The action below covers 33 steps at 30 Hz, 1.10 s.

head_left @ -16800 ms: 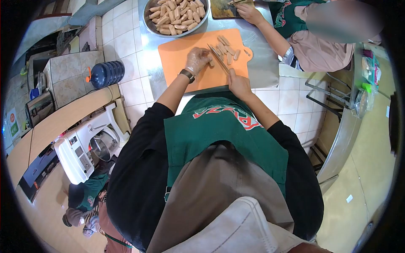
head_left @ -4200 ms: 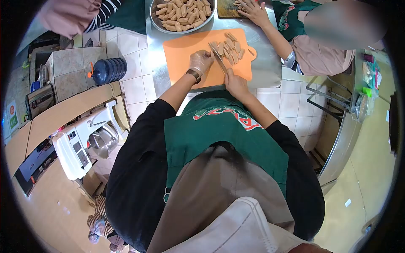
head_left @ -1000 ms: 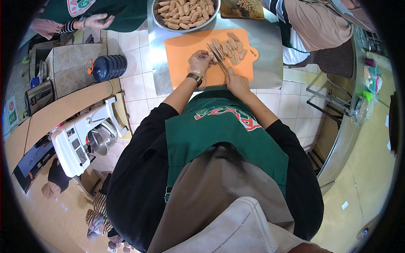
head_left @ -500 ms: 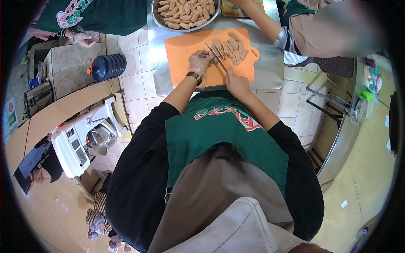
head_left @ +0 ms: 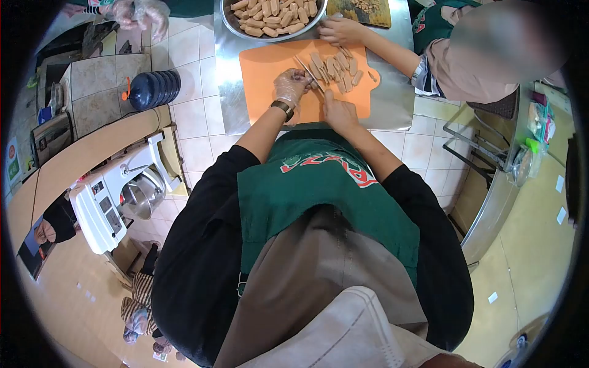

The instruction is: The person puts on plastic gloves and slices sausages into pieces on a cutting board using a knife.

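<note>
Your right hand (head_left: 338,113) grips the knife (head_left: 310,75) at upper centre; its blade slants toward upper left, between your left hand (head_left: 291,86) and the cut pieces (head_left: 332,67) on the orange board (head_left: 259,101). Your left fingertips bunch just beside it; whether they pinch anything, I can't tell.

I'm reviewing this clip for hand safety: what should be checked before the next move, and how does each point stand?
1. Right hand has a grip on the knife: ok.
2. Left hand well clear of the knife: not ok, close beside it.
3. Left hand holding anything: cannot tell, too small to see.
4. Orange board lying on the metal table: ok.
5. Co-worker's hand away from the board: not ok, at its far edge.
</note>
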Available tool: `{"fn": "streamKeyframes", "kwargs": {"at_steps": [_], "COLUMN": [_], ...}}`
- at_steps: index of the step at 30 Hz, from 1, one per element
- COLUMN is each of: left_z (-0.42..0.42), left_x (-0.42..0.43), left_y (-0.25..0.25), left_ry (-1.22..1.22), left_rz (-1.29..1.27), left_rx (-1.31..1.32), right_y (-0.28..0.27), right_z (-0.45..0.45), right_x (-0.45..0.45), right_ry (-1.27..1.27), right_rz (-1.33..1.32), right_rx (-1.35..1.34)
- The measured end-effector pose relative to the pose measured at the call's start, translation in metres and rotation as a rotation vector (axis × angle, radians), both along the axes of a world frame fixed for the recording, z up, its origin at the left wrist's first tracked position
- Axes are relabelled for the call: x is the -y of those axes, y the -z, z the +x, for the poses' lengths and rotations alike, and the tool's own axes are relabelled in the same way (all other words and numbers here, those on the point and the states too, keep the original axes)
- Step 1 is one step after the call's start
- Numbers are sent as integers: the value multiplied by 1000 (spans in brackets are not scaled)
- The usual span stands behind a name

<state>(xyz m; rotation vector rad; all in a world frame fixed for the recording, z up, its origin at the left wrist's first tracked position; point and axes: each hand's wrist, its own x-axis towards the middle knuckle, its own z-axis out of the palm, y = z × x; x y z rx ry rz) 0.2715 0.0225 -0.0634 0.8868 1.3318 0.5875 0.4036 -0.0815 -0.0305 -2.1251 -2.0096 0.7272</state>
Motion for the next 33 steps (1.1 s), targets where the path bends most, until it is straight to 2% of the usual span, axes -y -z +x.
{"fn": "streamKeyframes", "kwargs": {"at_steps": [8, 10, 11, 13, 14, 16, 17, 19, 20, 22, 23, 25, 26, 28, 32, 33], "left_z": [-1, -11, -15, -20, -22, -24, -24, -26, -23, -12, -6, 1, -1, -4, -4, -2], "left_x": [-1, 0, -1, -8, -14, -23, -22, -19, -14, -2, 3, 11, 12, 12, 13, 15], "left_y": [-18, -23, -25, -36, -39, -39, -39, -36, -34, -25, -20, -11, -6, 3, 3, 2], "left_ry": [6, 303, 303, 497, 498, 747, 750, 846, 847, 455, 455, 55, 54, -6, -13, -33], "left_rz": [-26, 737, 743, 1178, 1183, 1356, 1357, 1175, 1177, 538, 538, -65, -66, -229, -236, -177], "left_rx": [-82, -545, -542, -498, -495, -195, -196, -428, -429, -371, -373, -28, -29, 297, 355, 284], "right_y": [-12, -15, -15, -17, -16, -19, -20, -17, -15, -12, -12, -8, -6, -6, -10, -17], "right_z": [12, 20, 23, 26, 27, 28, 27, 22, 19, 13, 8, 1, -2, -3, 0, -1], "right_x": [38, 50, 54, 54, 51, 45, 40, 35, 34, 32, 31, 29, 28, 27, 27, 26], "right_ry": [0, 6, 10, 20, 25, 32, 42, 55, 73, 90, 105, 117, 110, 104, 99, 109], "right_rz": [-61, -78, -90, -96, -73, -52, -67, -77, -63, -46, -52, -57, -53, -49, -57, -63], "right_rx": [-6, 5, -1, -6, -37, -69, -54, -40, -41, -42, -55, -68, -63, -57, -63, -61]}}
